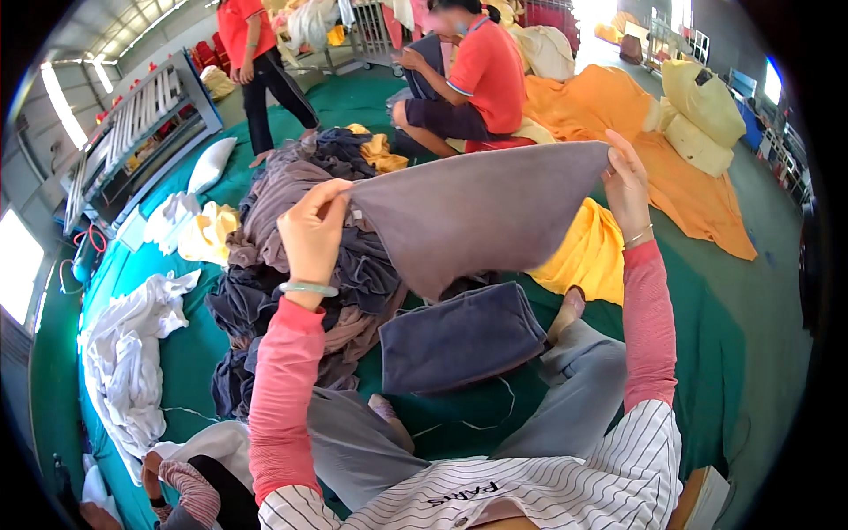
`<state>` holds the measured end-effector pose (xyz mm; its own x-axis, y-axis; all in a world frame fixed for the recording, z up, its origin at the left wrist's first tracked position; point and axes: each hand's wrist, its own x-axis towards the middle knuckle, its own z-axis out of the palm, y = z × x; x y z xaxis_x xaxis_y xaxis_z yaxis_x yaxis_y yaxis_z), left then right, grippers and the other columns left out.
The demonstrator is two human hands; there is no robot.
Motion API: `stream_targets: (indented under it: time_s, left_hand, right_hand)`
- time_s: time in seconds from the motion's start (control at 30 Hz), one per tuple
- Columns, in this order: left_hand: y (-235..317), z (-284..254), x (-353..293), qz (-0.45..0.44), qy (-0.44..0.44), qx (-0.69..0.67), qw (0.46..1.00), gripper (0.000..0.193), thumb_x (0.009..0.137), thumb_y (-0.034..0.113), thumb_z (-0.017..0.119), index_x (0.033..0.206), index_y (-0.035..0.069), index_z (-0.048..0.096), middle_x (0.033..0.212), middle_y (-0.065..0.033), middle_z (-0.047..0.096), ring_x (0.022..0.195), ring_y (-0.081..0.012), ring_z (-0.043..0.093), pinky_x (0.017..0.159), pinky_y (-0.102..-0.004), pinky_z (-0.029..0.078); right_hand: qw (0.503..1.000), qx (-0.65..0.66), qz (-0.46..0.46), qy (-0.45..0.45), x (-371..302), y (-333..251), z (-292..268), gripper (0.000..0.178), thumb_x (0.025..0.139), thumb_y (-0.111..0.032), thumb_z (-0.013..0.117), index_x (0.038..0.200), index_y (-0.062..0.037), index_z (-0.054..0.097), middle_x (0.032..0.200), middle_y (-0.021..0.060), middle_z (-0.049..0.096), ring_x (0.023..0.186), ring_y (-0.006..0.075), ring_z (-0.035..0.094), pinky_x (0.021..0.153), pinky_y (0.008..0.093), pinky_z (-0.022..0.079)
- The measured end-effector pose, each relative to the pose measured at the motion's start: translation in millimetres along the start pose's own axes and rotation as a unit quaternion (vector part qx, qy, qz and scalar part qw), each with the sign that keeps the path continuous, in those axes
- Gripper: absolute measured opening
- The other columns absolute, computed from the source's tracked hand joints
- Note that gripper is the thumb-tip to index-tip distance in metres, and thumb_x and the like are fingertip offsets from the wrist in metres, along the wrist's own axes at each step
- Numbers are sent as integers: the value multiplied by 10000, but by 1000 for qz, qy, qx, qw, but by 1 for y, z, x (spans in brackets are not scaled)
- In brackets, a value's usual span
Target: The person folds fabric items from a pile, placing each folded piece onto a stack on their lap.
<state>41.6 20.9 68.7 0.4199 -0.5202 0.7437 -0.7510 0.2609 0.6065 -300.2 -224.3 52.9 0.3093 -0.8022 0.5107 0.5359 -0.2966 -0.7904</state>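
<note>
Stretched between my raised hands hangs a brownish-grey cloth [486, 208], its top edge pulled nearly straight and its lower edge sagging. My left hand [314, 225] pinches one upper corner, beside a small white tag. At the opposite corner, my right hand [627, 181] grips with fingertips and thumb. Below the cloth, between my legs, lies a folded stack of dark grey cloths [464, 337]. To its left rises a loose heap of brown and dark grey cloths [283, 208], partly hidden by my left hand and forearm.
Green sheeting [707, 353] covers the floor. White cloths [132, 353] lie at left, a yellow cloth [590, 261] beyond my foot, orange cloth [689, 190] at far right. A seated person in red [486, 75] handles dark cloth; another person [256, 71] stands. Someone's striped sleeve [190, 495] shows lower left.
</note>
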Motion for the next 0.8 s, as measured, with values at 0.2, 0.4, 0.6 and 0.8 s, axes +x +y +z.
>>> stream_targets:
  time_s: [0.2, 0.4, 0.6, 0.8]
  left_hand:
    - [21, -34, -49, 95, -117, 78, 985, 140, 699, -64, 578, 783, 47, 567, 984, -89, 619, 894, -243, 592, 777, -312, 442]
    - [39, -85, -151, -12, -403, 13, 915, 184, 647, -32, 585, 774, 100, 583, 931, -32, 654, 968, -215, 596, 889, -379, 401]
    - [-4, -69, -182, -278, -397, -30, 874, 115, 707, 4, 557, 808, 46, 591, 781, -62, 644, 787, -210, 624, 736, -316, 461]
    - [-65, 3, -161, -38, -333, 259, 906, 471, 701, 236, 658, 1127, 93, 516, 1192, -112, 513, 1103, -273, 477, 923, -396, 355]
  right_hand:
    - [998, -50, 47, -11, -58, -11, -9, 287, 842, -99, 542, 1120, -32, 541, 1058, 5, 517, 917, 100, 496, 807, 234, 382]
    - [928, -129, 322, -138, -157, -21, -40, 273, 739, -32, 589, 1009, 6, 583, 867, 47, 604, 734, 107, 564, 710, 213, 434]
    - [874, -238, 371, -205, -152, 21, -31, 253, 781, -73, 595, 1022, 1, 576, 935, 40, 605, 852, 114, 558, 743, 235, 444]
    - [763, -553, 188, -277, -132, 108, -5, 481, 757, -218, 617, 1190, -59, 478, 1155, 162, 506, 1071, 289, 484, 909, 347, 384]
